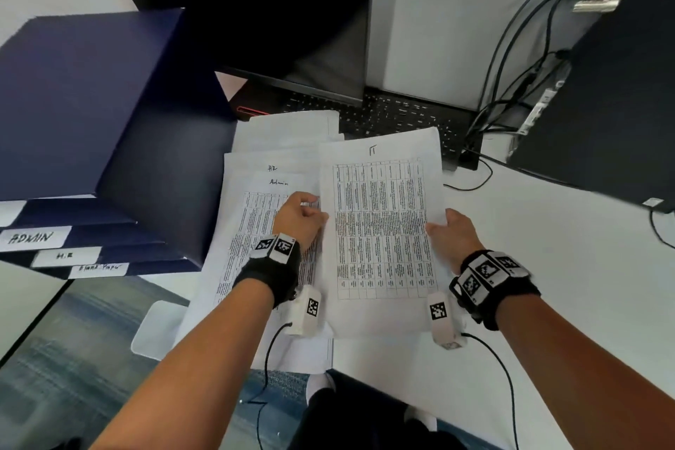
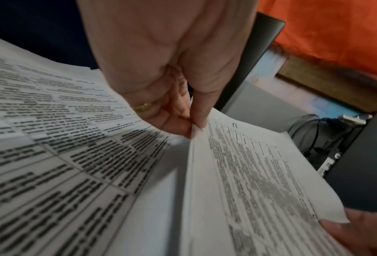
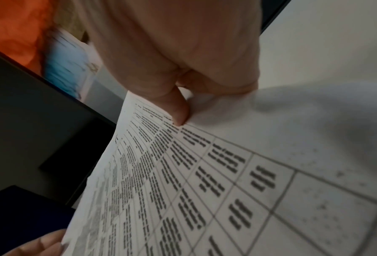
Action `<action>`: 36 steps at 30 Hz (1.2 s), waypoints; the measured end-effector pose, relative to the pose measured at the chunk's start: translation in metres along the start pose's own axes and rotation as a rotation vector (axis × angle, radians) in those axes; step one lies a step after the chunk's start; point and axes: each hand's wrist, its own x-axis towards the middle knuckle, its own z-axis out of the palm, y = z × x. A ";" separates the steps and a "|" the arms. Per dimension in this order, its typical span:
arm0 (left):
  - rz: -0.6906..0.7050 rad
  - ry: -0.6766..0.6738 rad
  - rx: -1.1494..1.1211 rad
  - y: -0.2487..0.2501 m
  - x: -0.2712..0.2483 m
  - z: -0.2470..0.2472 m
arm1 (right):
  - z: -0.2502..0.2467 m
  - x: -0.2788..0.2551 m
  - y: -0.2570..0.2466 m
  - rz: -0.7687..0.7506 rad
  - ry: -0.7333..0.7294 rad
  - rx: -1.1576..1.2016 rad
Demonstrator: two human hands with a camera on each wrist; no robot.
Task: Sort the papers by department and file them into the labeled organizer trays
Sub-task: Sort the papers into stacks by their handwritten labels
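A printed table sheet headed "IT" is lifted above the desk between both hands. My left hand pinches its left edge, thumb on top, as the left wrist view shows. My right hand pinches the right edge, thumb on the print. Under it lies a loose pile of papers, with sheets headed "Admin" and "HR" showing. At the left stands a dark blue stepped organizer with tray labels "ADMIN", "H.R" and one for blank paper.
A black monitor and a keyboard sit behind the pile. A black computer tower with several cables stands at the right. The white desk runs rightward; its front edge is near my knees.
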 end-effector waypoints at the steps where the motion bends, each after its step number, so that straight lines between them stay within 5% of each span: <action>1: 0.006 0.020 0.087 0.002 0.003 0.001 | 0.001 0.003 0.001 0.017 0.015 -0.021; 6: -0.117 -0.054 0.714 0.004 0.011 0.013 | 0.001 0.020 0.017 0.081 0.052 -0.086; 14: -0.146 -0.066 0.955 0.005 0.012 0.032 | -0.008 0.027 0.024 0.076 0.018 -0.177; 21: -0.149 -0.183 0.641 0.007 0.021 0.000 | -0.016 0.034 0.027 0.058 -0.044 -0.248; 30: -0.245 0.092 -0.119 -0.039 0.001 -0.052 | -0.020 0.037 0.032 0.048 -0.094 -0.227; 36: -0.245 0.177 -0.235 -0.060 -0.007 -0.063 | -0.020 0.044 0.036 0.077 -0.149 -0.152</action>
